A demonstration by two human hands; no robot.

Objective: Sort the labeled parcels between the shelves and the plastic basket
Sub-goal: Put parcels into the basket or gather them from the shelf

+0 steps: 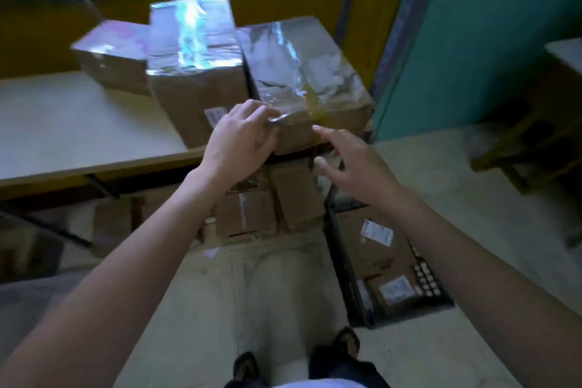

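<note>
Three taped cardboard parcels stand on the top shelf board (78, 123): a small one (113, 57) at the left, a tall one (195, 69) in the middle, and a wide one (302, 72) at the right end. My left hand (242, 138) rests on the near left corner of the wide parcel, fingers curled against its edge. My right hand (352, 161) hovers just in front of that parcel, fingers spread, holding nothing. A dark plastic basket (346, 261) on the floor at the right holds labeled parcels (378, 242).
More cardboard boxes (252, 211) sit on the lower shelf under the board. A teal door (488, 41) stands at the right, with a wooden stool (529, 142) beyond it. My feet (299, 359) are on the pale floor.
</note>
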